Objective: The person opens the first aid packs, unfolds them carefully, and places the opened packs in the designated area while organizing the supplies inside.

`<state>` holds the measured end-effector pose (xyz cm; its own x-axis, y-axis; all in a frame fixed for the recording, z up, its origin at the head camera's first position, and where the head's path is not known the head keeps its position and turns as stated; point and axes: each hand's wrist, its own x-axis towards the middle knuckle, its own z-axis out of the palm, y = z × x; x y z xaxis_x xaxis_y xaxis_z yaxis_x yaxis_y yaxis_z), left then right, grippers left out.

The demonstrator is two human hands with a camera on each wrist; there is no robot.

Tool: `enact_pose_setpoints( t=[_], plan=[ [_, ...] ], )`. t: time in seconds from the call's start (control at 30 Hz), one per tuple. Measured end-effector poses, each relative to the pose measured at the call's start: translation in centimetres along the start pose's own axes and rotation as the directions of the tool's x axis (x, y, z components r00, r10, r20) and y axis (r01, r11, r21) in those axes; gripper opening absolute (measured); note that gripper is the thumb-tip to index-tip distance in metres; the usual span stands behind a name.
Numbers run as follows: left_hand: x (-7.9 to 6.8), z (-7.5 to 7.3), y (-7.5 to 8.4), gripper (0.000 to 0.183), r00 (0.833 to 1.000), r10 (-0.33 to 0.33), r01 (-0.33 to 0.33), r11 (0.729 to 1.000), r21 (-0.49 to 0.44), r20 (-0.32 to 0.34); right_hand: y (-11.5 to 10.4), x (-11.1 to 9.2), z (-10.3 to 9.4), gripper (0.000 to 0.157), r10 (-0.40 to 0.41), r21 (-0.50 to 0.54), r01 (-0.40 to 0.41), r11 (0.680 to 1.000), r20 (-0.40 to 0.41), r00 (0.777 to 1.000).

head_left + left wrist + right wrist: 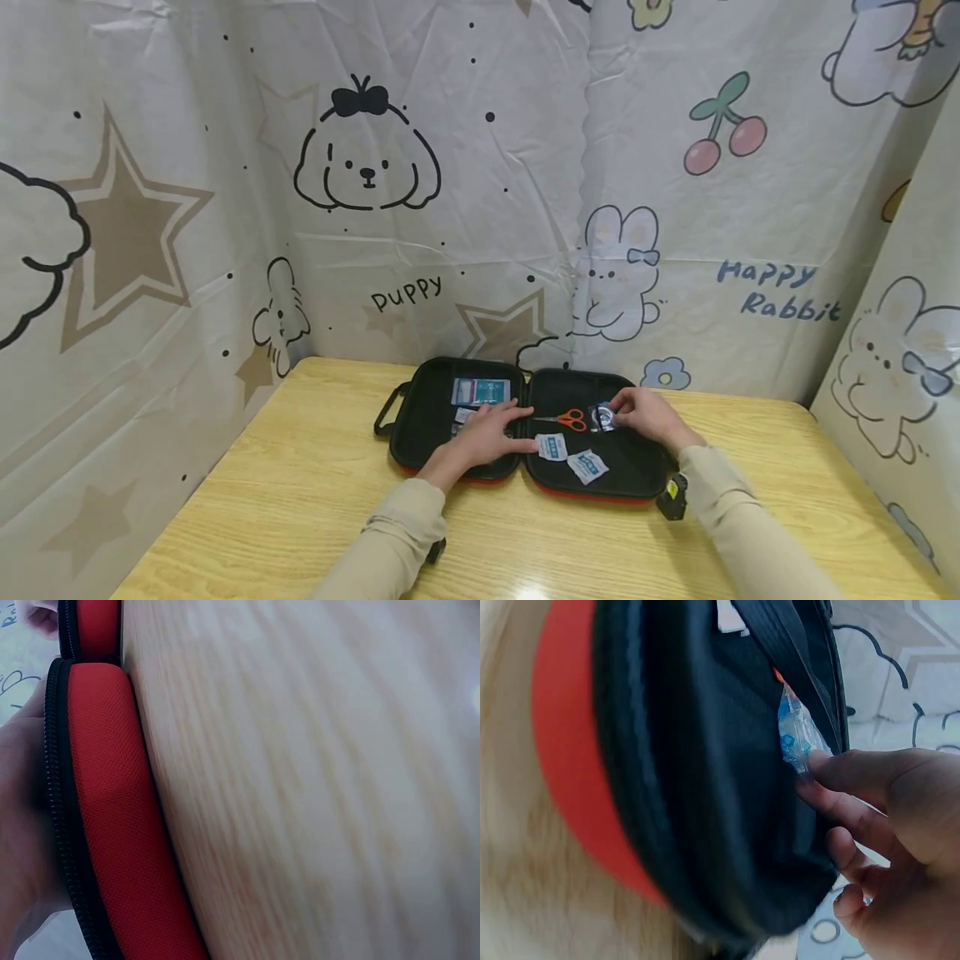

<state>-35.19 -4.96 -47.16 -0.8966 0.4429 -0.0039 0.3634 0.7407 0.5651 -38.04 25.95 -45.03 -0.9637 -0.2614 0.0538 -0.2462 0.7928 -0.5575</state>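
Note:
A black-lined case point(420, 442) with a red outer shell point(112, 765) lies unfolded on the table. My right hand point(651, 414) pinches the edge of a small clear packet point(602, 417) between thumb and index finger, inside the right half. In the right wrist view the packet point(795, 735) shows blue print, and a dark strap crosses near it. My left hand point(489, 435) lies over the left half, fingers extended toward the hinge, partly covering small packets beneath. Orange-handled scissors point(572, 420) sit between the hands. Two white-and-blue sachets point(552, 447) rest near the left thumb.
A teal-and-white packet point(482, 392) lies at the back of the case's left half. The carry handle point(386, 410) sticks out on the left. Around the case is a wooden table point(315, 467); a printed cloth point(480, 217) hangs behind and at both sides.

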Motion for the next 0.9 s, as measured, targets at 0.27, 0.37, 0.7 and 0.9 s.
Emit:
enact_pose_setpoints(
  t=[0.27, 0.37, 0.7, 0.9],
  plan=[
    [-0.2, 0.0, 0.2, 0.070, 1.000, 0.008, -0.008, 1.000, -0.003, 0.011, -0.9, 0.1, 0.7, 0.016, 0.070, -0.097, -0.070, 0.993, -0.003, 0.998],
    [-0.2, -0.1, 0.2, 0.070, 1.000, 0.006, -0.006, 1.000, -0.001, 0.007, -1.1, 0.3, 1.0, 0.017, 0.096, -0.113, -0.097, 0.989, -0.011, 0.995],
    [-0.1, -0.1, 0.3, 0.069, 1.000, 0.007, -0.007, 1.000, -0.007, 0.002, -1.4, 0.6, 1.6, 0.020, 0.050, -0.044, -0.050, 0.998, 0.001, 0.999],
    [0.3, -0.2, 0.8, 0.069, 1.000, 0.012, -0.012, 1.000, 0.028, 0.020, -1.2, -0.1, 0.8, 0.022, 0.038, -0.034, -0.039, 0.999, -0.038, 0.999]
  ],
)
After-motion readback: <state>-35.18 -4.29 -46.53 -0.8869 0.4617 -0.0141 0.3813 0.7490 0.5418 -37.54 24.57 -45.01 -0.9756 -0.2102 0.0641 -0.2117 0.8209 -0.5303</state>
